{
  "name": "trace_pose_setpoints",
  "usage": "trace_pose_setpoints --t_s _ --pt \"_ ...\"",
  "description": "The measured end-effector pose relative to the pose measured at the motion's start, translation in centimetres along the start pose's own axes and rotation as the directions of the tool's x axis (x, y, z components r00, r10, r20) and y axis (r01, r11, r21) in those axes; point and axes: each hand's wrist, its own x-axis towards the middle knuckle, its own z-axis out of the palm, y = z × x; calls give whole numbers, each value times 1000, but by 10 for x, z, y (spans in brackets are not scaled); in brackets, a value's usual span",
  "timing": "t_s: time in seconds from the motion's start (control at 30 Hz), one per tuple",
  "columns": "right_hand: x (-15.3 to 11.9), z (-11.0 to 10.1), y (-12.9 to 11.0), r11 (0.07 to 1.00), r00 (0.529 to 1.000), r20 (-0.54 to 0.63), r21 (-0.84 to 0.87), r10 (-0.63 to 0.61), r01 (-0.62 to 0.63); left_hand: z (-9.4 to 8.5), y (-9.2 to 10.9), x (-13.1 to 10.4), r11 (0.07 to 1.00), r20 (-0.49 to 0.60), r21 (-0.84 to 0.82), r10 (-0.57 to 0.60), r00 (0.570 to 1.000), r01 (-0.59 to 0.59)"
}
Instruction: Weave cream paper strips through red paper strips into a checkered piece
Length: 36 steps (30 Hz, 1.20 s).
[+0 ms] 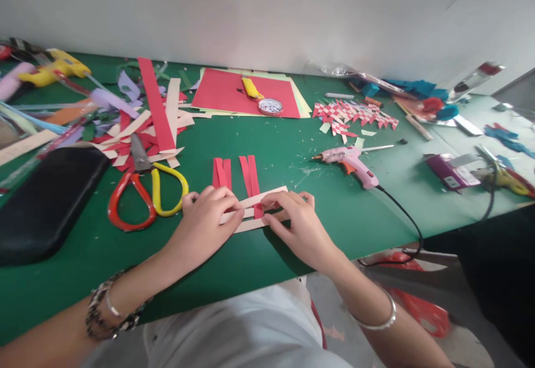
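Between my hands lie cream paper strips (pixel 252 225), running sideways and crossed by upright red paper strips (pixel 249 175) in a small loose weave. My left hand (pixel 207 217) has its thumb and forefinger pinched at the left part of the cream strips, covering much of that side. On the right, my right hand (pixel 296 217) pinches the cream strips beside a short red square of the weave, its fingers curled. The weave rests on the green table. Just left of my left hand lie scissors (pixel 140 156) with one red and one yellow handle.
A pink glue gun (pixel 357 168) with a black cord lies to the right. Woven red-and-cream pieces (pixel 355 114) are behind it. Stacked coloured paper (pixel 221 92) carries a yellow cutter (pixel 251 87) and a round tin (pixel 270 106). Loose strips (pixel 156 106) and a black case (pixel 50 206) sit left.
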Motion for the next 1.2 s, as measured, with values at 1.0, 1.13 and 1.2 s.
trace_pose_setpoints --t_s 1.0,1.13,1.2 --pt "8 -8 2 994 998 36 -102 48 -44 -1 -24 -8 948 -89 203 268 959 -246" --pt "6 -13 6 993 998 13 -96 68 -66 -1 -23 -8 954 -96 178 262 960 -242" --pt "4 -15 9 992 998 -1 -106 64 -64 0 -24 -8 955 -97 175 259 961 -239"
